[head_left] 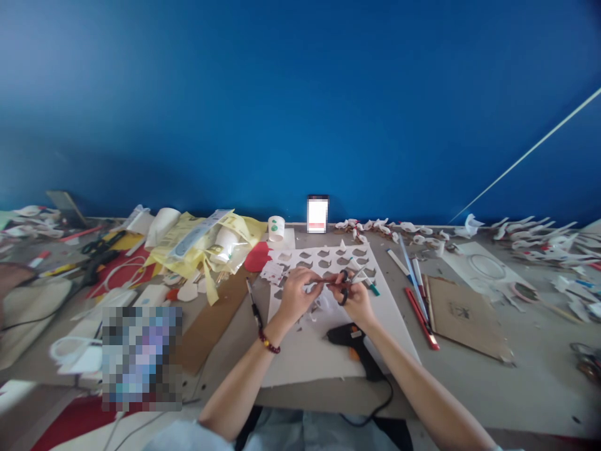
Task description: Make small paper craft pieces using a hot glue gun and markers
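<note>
a messy gray table full of craft stuff.
a big white sheet lies flat in the middle. on the left are a crinkly yellow bag and a long brown strip. on the right lie a thin red thing, a flat piece of brown cardboard and lots of white bird-like shapes. a phone stands up at the back edge.

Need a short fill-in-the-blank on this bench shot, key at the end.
1. The right hand holds black-handled ____.
2. The left hand has a beaded ____ at its wrist.
3. The glue gun lies nearer the ____ hand.
4. The wall behind the table is ____.

Key: scissors; bracelet; right; blue
</note>
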Demonstrator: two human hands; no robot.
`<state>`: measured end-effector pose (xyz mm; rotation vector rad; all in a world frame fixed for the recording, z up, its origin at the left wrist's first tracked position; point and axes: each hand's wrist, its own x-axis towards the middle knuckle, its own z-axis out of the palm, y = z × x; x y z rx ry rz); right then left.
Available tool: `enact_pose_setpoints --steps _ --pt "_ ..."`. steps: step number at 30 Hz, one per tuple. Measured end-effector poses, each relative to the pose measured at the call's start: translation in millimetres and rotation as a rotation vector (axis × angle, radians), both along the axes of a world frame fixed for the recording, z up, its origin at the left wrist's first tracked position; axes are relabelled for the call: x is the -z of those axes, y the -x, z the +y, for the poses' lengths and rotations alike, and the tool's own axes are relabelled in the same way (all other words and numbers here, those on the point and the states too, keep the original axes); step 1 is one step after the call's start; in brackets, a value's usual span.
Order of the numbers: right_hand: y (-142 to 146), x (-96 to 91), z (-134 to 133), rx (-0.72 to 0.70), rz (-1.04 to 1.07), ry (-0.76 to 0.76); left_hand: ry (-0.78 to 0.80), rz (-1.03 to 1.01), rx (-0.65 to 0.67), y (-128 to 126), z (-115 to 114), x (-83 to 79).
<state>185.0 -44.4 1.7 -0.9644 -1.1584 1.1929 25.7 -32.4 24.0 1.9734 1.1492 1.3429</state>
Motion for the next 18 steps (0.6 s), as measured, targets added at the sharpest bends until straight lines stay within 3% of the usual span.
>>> enact_pose_setpoints --steps 18 --pt "9 -11.8 -11 -0.087 0.013 0.042 -0.053 -0.044 -0.155 -1 -4 4.5"
